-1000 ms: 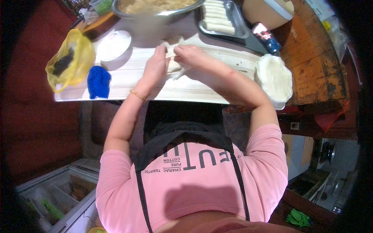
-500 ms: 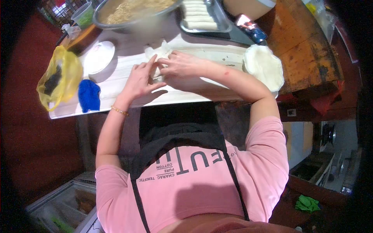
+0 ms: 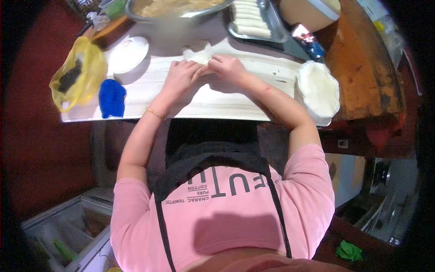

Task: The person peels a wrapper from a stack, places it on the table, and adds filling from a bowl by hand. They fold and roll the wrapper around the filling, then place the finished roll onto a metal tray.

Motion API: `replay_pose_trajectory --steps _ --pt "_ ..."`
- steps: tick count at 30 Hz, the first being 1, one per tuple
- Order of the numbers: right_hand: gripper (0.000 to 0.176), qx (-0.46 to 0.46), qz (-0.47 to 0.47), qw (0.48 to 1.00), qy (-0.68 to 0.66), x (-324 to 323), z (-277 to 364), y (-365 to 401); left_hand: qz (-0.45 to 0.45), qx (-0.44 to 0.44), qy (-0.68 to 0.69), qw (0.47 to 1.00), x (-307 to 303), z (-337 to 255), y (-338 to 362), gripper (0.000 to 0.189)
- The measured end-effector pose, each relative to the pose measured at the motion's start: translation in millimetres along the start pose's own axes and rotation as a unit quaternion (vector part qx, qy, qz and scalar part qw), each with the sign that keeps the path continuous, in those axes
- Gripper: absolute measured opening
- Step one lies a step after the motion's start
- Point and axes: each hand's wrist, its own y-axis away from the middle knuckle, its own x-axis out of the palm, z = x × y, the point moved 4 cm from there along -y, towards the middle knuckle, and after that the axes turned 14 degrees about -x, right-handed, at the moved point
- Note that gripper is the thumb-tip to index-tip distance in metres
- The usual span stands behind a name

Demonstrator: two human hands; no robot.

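Observation:
A thin white wrapper [image 3: 198, 51] lies on the pale board, its far flap spread flat and its near part rolled up under the fingers. My left hand [image 3: 182, 75], with a beaded bracelet at the wrist, has its fingers curled over the left end of the roll. Beside it my right hand [image 3: 226, 68] is closed on the right end. Any filling inside is hidden by the hands. To the right sits a round stack of white wrappers [image 3: 318, 88]. Finished-looking white rolls [image 3: 252, 21] lie side by side in a metal tray [image 3: 282, 37] behind.
A large metal bowl of brownish filling [image 3: 176, 8] stands at the back. At left are a white round bowl [image 3: 130, 54], a yellow plastic bag [image 3: 88, 72] and a blue cloth [image 3: 112, 99]. A shiny packet [image 3: 308, 41] and a tan tub [image 3: 308, 16] stand back right.
Both hands have closed onto the wrapper, gripping its near edge; earlier the left fingers were spread. The near part is now rolled. The camera view has shifted slightly.

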Motion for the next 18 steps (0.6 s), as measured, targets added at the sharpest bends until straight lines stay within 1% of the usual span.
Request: replay_pose_trajectory --steps 2,3,5,6,8,9,11,12,13,14,15,17,18 --pt "0.029 0.003 -0.038 0.999 -0.006 7 -11 2 -0.054 0.032 0.02 0.998 13 12 -1 0.024" --pt "0.029 0.001 -0.038 0.999 -0.008 8 -13 1 -0.055 0.029 0.019 0.998 8 8 -2 0.024" --pt "0.024 0.002 -0.062 0.997 -0.035 9 -17 1 0.0 -0.074 0.112 0.991 2 9 -5 0.028" --pt "0.024 0.003 -0.062 0.997 -0.035 11 -20 2 0.0 -0.074 0.112 0.991 0 9 -7 0.028" --pt "0.016 0.053 -0.066 0.991 -0.101 19 -32 6 0.067 -0.153 0.195 0.966 5 16 -10 0.033" --pt "0.016 0.054 -0.065 0.991 -0.101 18 -36 4 0.069 -0.154 0.196 0.966 9 21 -12 0.033" --pt "0.018 0.062 -0.033 0.992 -0.102 18 -43 -2 0.065 -0.11 0.139 0.982 19 32 -17 0.036" --pt "0.018 0.062 -0.033 0.992 -0.103 20 -50 -4 0.065 -0.111 0.139 0.982 22 36 -20 0.036" --pt "0.019 0.077 -0.009 0.991 -0.111 24 -58 -7 0.097 -0.189 0.221 0.952 28 44 -23 0.038" --pt "0.02 0.091 0.014 0.989 -0.119 28 -64 -8 0.127 -0.264 0.299 0.908 35 52 -23 0.04" --pt "0.02 0.092 0.014 0.989 -0.119 25 -62 -11 0.128 -0.264 0.299 0.908 30 49 -25 0.04" --pt "0.025 0.157 0.064 0.975 -0.142 24 -62 -15 0.156 -0.276 0.255 0.914 21 45 -29 0.039" --pt "0.025 0.157 0.064 0.975 -0.141 24 -63 -17 0.156 -0.275 0.255 0.914 23 47 -30 0.039"
